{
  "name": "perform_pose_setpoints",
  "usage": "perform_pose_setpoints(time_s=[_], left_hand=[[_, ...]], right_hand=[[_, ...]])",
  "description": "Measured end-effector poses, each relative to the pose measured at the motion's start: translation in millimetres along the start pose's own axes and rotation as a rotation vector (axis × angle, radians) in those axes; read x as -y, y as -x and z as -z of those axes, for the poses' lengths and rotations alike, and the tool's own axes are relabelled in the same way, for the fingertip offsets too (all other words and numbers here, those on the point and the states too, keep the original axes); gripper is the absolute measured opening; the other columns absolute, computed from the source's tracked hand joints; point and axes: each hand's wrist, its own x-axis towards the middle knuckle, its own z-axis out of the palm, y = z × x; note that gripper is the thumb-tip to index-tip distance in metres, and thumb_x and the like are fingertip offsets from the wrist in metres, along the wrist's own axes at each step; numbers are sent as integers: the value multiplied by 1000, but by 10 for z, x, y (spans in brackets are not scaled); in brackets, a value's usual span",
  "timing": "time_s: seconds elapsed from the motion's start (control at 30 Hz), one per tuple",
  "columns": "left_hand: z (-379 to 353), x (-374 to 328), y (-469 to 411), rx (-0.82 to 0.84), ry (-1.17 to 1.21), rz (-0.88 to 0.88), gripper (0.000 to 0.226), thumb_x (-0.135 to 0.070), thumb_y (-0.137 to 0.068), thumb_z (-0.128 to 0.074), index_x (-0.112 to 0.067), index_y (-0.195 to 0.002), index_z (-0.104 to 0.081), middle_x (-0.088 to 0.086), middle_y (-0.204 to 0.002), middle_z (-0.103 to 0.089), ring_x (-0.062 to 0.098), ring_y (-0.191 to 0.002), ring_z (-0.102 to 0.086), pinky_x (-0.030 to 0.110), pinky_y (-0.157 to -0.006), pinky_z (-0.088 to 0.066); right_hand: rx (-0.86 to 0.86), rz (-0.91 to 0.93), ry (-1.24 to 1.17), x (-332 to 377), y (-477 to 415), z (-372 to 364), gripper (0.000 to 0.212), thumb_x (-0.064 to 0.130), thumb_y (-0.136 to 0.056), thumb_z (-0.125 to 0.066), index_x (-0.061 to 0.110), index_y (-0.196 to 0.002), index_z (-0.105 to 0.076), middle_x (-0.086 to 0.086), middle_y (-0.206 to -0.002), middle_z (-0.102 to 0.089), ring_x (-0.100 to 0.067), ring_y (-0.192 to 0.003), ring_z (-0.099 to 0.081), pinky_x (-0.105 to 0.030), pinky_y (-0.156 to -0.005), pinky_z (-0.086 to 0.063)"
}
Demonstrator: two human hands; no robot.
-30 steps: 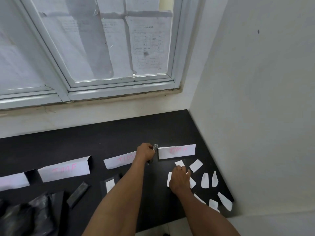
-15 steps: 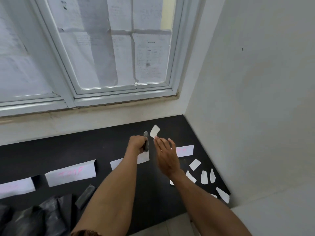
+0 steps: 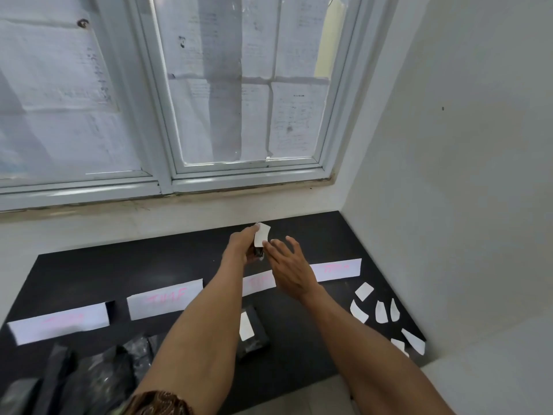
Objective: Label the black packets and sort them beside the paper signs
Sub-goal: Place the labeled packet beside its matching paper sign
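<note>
My left hand [image 3: 241, 245] grips a small black packet [image 3: 258, 251], held up above the black table [image 3: 299, 354]. My right hand [image 3: 288, 265] pinches a white label [image 3: 262, 233] by its lower edge and holds it against the packet. Paper signs with pink writing lie in a row: one at the right [image 3: 336, 269], one partly under my arms [image 3: 259, 282], and two to the left [image 3: 164, 298] [image 3: 59, 323]. A labelled black packet [image 3: 250, 329] lies in front of the covered sign. Several unlabelled black packets [image 3: 98, 375] are heaped at the lower left.
Several loose white labels [image 3: 380, 311] are scattered at the table's right end, close to the white wall [image 3: 449, 205]. A window [image 3: 239, 115] covered with paper stands behind the table. The table's front edge runs along the bottom of the view.
My right hand lifted a label off the table and brought it onto the packet in my left hand. Both hands rose from the table, and the view tilted upward.
</note>
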Motion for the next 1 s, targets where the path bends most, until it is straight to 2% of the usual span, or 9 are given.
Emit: perform_pose_setpoints(time_s=[0.2,0.4,0.53,0.6,0.67,0.73,0.83,0.9,1.0], left_hand=[[241,-70,74,14,-42,26,28,-9,-92,-60,-2,-119,-58,18,-98,-66,27,-82,-66,41,-68,-58],[462,-86,155,1,33,-26,36,-6,-94,-57,-1,-129,-54,24,-122,-62,36,-105,-65,43,-74,-57],[597,-78,169,34,41,-38,44,9,-90,-55,0,-133,-51,24,-125,-60,34,-103,-64,41,-75,-57],[638,-78,178,56,9,-57,48,16,-88,-50,0,-133,-51,22,-118,-60,30,-95,-63,37,-71,-56],[668,-84,208,90,-10,-71,53,21,-86,-43,-1,-134,-51,20,-113,-59,30,-95,-61,36,-71,-56],[692,-95,230,135,-32,-76,60,23,-85,-40,-4,-138,-49,20,-124,-57,35,-110,-58,39,-82,-56],[708,-93,264,185,-45,-89,61,23,-86,-36,-5,-140,-46,20,-131,-56,36,-120,-55,42,-92,-53],[704,-81,292,191,-3,-89,55,20,-89,-33,-2,-137,-49,17,-118,-64,32,-110,-62,40,-88,-55],[719,-72,329,185,41,-88,46,14,-91,-36,1,-132,-52,16,-106,-67,28,-95,-67,34,-73,-57]], right_hand=[[-30,18,-14,169,-92,65,47,13,-74,-64,11,-121,-65,-5,-133,-59,-24,-125,-54,-49,-106,-40],[-95,5,-159,369,-139,136,40,13,-74,-65,15,-114,-64,-3,-123,-65,-22,-120,-58,-46,-106,-43],[-258,-196,-359,514,-250,229,22,2,-80,-56,14,-97,-64,-2,-91,-68,-22,-89,-65,-38,-93,-48],[-304,-316,-433,555,-342,267,16,5,-87,-55,14,-96,-64,-2,-85,-67,-21,-82,-64,-37,-87,-48],[-316,-475,-612,593,-429,279,13,15,-94,-54,13,-102,-63,-2,-89,-68,-20,-85,-63,-35,-83,-49],[-256,-654,-923,632,-507,301,23,22,-96,-55,12,-116,-59,-5,-100,-68,-18,-91,-62,-29,-79,-51],[-239,-768,-1103,664,-569,305,29,15,-93,-58,13,-122,-56,-3,-100,-67,-13,-88,-63,-18,-71,-50],[-290,-786,-1115,681,-564,305,26,8,-92,-56,12,-117,-60,-2,-94,-67,-10,-83,-63,-19,-71,-55],[-345,-781,-1107,705,-549,288,26,3,-91,-57,9,-115,-63,-6,-99,-70,-7,-83,-61,-4,-67,-49]])
